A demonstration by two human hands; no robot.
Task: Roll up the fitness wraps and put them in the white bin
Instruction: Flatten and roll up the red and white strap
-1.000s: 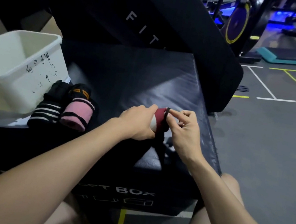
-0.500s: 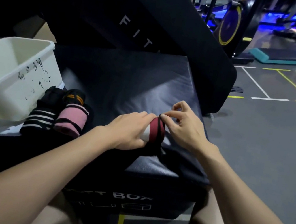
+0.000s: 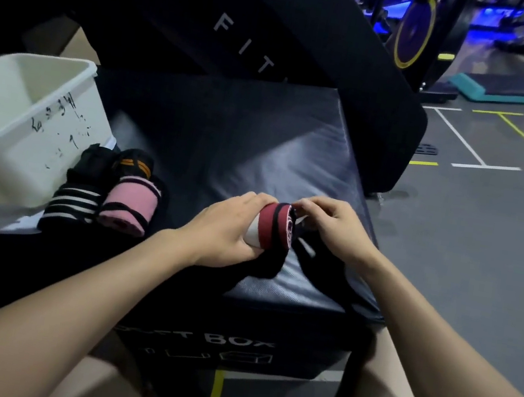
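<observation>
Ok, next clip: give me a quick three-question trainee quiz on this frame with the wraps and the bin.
1. True or false: the red wrap already lies inside the white bin.
2. Which hand grips the body of the roll? A) left hand B) right hand C) neither
3. Fill in: the pink wrap and the striped black wrap lie on the soft box, just ____ the bin.

Key
1. False; both hands hold it over the box top.
2. A; the right hand pinches the roll's end.
3. Beside (on its right in the head view), not inside.
</observation>
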